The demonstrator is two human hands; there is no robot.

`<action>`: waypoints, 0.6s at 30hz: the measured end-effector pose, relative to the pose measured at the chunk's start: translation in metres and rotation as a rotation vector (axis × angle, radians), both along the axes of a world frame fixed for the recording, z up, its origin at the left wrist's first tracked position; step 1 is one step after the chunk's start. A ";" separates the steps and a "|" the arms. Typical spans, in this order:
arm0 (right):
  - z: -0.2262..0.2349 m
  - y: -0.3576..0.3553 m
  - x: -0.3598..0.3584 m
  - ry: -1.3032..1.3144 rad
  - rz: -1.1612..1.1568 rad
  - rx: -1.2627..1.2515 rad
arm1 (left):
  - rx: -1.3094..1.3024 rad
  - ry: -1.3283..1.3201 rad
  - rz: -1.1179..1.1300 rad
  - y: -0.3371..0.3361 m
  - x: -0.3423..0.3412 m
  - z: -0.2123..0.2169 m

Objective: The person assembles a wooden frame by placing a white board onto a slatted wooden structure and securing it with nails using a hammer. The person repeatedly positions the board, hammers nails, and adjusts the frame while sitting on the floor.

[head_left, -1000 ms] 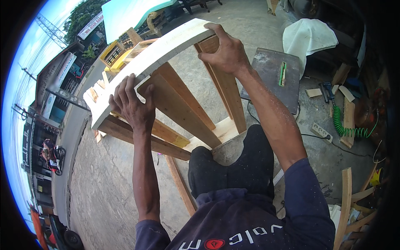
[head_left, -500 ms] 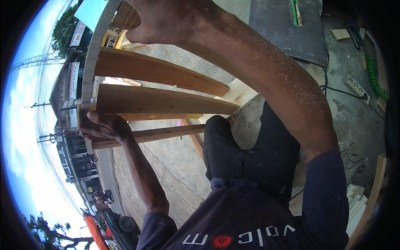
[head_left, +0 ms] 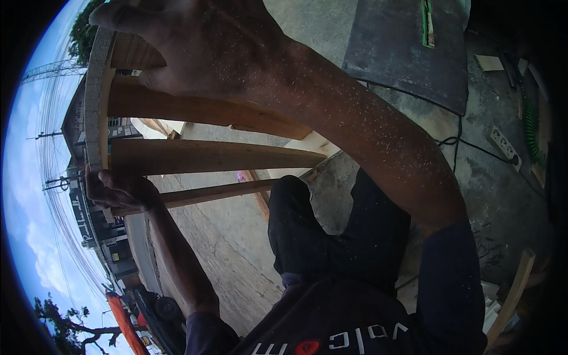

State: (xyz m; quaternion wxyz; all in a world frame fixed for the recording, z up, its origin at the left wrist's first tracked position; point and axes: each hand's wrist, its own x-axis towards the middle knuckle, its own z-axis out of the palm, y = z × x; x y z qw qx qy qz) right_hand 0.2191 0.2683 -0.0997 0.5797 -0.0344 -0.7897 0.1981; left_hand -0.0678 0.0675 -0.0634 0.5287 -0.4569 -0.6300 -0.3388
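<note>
Slatted wooden frame (head_left: pixel 213 157): left hand (head_left: pixel 123 190) grasps lower part of curved end board (head_left: pixel 93 106), right hand (head_left: pixel 207 53) grips upper part; slats (head_left: pixel 213 111) run from board toward left knee (head_left: pixel 291 195).

Right fingers (head_left: pixel 127 19) partly beyond view

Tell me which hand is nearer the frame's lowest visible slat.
Left: the left hand is at the left end of the lowest slat; the right hand is higher, by the upper slats.
</note>
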 end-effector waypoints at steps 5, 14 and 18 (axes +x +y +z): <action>-0.086 -0.017 -0.013 0.286 -0.342 -0.107 | 0.025 -0.038 -0.062 0.002 0.000 0.001; -0.430 -0.231 0.173 -0.643 -0.636 -1.544 | 0.179 -0.178 -0.185 0.016 0.003 -0.008; -0.427 -0.338 0.213 -0.841 -0.464 -1.662 | 0.020 0.025 0.103 -0.010 -0.032 0.008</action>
